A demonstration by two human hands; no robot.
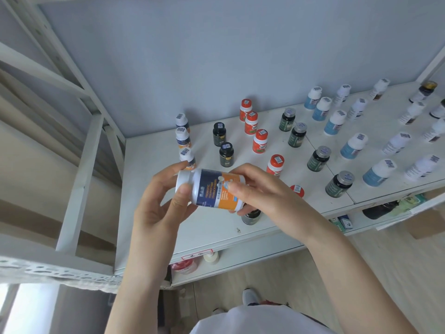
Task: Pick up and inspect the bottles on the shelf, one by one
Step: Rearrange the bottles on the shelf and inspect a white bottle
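Above the front of the shelf [168, 227], a white-capped bottle [212, 192] with a navy and orange label lies on its side in the air, held by both hands. The left hand [156, 208] has its fingers [181, 196] curled round the cap end. The right hand [262, 194] grips the base end, its fingers [237, 186] clamped on the orange part of the label. The label faces up toward the camera, so the step in hand looks like the inspection itself: this bottle is off the shelf and being read or turned.

The next move, as I judge it, is to tip the bottle upright and set it down in front of the three matching bottles [183, 138] at the left, then reach for another. That calls for some care, since a silver-topped bottle [251, 216] stands just under the right hand and could be knocked.

Every bottle in view has its cap on, most with a small barcode sticker on top. Their walls are opaque or dark, so what is inside cannot be told. They stand in rows by kind: black bottles [226, 154], red-capped bottles [260, 141], dark green bottles [319, 158] with silver caps, pale blue bottles [354, 145] and white bottles [397, 142].
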